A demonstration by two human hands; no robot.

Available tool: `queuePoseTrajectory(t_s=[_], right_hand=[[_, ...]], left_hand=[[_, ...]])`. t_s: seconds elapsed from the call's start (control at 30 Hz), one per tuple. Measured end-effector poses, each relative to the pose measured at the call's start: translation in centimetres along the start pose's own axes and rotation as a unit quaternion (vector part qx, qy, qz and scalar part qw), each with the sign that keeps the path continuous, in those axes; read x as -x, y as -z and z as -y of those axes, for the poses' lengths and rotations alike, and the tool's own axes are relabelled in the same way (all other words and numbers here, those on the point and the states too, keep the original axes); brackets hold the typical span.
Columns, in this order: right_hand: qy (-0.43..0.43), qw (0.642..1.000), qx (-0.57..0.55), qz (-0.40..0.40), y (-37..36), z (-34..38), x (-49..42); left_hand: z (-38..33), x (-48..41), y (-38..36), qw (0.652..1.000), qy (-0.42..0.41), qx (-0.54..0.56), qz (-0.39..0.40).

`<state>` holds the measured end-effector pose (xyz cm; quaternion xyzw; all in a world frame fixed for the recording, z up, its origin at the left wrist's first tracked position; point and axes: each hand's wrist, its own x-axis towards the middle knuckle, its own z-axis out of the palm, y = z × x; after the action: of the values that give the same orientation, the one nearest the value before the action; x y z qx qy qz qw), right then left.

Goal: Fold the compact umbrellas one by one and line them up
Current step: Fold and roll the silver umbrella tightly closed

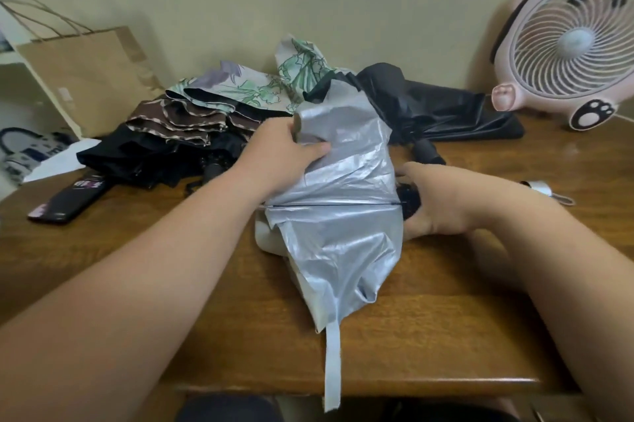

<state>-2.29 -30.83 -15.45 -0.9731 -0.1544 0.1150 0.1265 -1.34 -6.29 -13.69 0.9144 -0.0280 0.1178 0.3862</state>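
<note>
A silver compact umbrella lies collapsed and loose on the wooden table, its closing strap hanging over the front edge. My left hand pinches a fold of its fabric near the top. My right hand grips its black handle at the right side. Behind lie a brown-trimmed black umbrella, a floral green umbrella and a black umbrella, all unfolded and loose.
A pink desk fan stands at the back right. A brown paper bag leans at the back left. A dark phone lies at the left. A small white object sits beside my right wrist.
</note>
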Motion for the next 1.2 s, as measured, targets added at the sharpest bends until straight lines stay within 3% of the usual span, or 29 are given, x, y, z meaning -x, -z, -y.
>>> queuePoseTrajectory(t_s=[0.13,0.2,0.27,0.3,0.37,0.47,0.53,0.6,0.67,0.77,0.87,1.0,1.2], right_hand=[[0.054,0.997,-0.052,0.010,1.9,-1.9,2.0],[0.146,0.970,-0.112,-0.157,1.9,-2.1,1.9],[0.250,0.898,-0.114,-0.344,1.1,-0.9,1.4],[0.287,0.876,-0.081,-0.378,0.4,0.1,0.8],[0.341,0.873,0.006,-0.348,-1.4,1.7,-0.9],[0.311,0.922,0.088,-0.213,-3.5,2.6,-3.2],[0.247,0.949,0.116,-0.158,-4.1,2.7,-3.9],[0.221,0.955,0.130,-0.150,-4.4,2.9,-4.0],[0.210,0.956,0.132,-0.154,-4.6,3.1,-4.0],[0.201,0.957,0.129,-0.163,-4.7,3.1,-4.4],[0.193,0.956,0.142,-0.171,-4.8,3.2,-4.5],[0.175,0.952,0.166,-0.189,-5.1,3.4,-4.3],[0.188,0.949,0.089,-0.235,-4.6,3.1,-2.2]], left_hand=[[1.3,-1.8,-1.4,0.996,-0.023,-0.084,0.013],[1.5,-2.2,-1.8,0.997,-0.033,-0.067,0.007],[1.8,-2.4,-2.0,0.998,-0.028,-0.049,-0.003],[2.0,-2.5,-2.0,0.999,-0.015,-0.039,-0.006],[2.2,-2.7,-1.5,1.000,0.019,-0.004,-0.017],[2.0,-3.0,0.6,0.995,0.064,0.016,-0.072],[1.4,-1.5,2.7,0.988,0.032,-0.027,-0.150],[0.2,2.5,4.8,0.976,-0.039,-0.036,-0.213],[-0.2,7.9,5.9,0.986,-0.051,-0.030,-0.157],[-0.6,14.4,4.8,0.994,0.092,0.007,0.066],[-0.1,17.1,2.7,0.974,0.175,0.074,0.122],[-0.8,18.3,0.8,0.983,0.139,0.073,0.094],[0.8,18.0,-1.9,0.986,0.086,0.127,-0.064]])
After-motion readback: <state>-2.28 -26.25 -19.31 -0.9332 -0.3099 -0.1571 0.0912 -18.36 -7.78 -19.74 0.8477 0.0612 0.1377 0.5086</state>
